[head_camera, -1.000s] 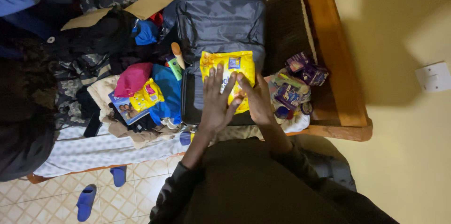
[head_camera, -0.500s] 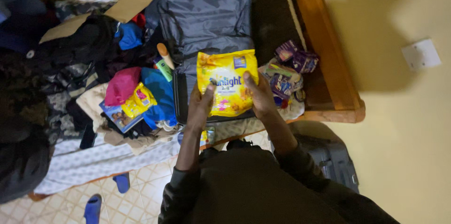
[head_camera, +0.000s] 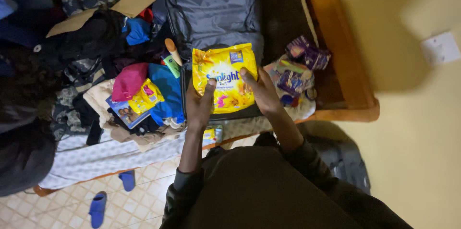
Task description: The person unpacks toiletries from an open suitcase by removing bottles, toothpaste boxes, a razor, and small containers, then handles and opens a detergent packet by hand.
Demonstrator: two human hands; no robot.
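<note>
A yellow detergent packet [head_camera: 224,73] is held up over the open dark grey suitcase [head_camera: 213,15] lying on the bed. My left hand [head_camera: 199,105] grips the packet's lower left edge with the thumb on its front. At the lower right side, my right hand [head_camera: 261,90] clasps it with fingers across the front. The packet's bottom part is hidden by both hands.
Heaped clothes [head_camera: 139,85], a smaller yellow packet [head_camera: 145,97], a booklet [head_camera: 126,112] and two tubes [head_camera: 171,58] lie left of the suitcase. Purple packets [head_camera: 307,55] sit to its right by the wooden bed frame [head_camera: 338,46]. Blue slippers [head_camera: 98,207] lie on the tiled floor.
The yellow packet lay flat on the suitcase under both palms; now both hands have lifted it and hold it by its lower sides, slightly further left.
</note>
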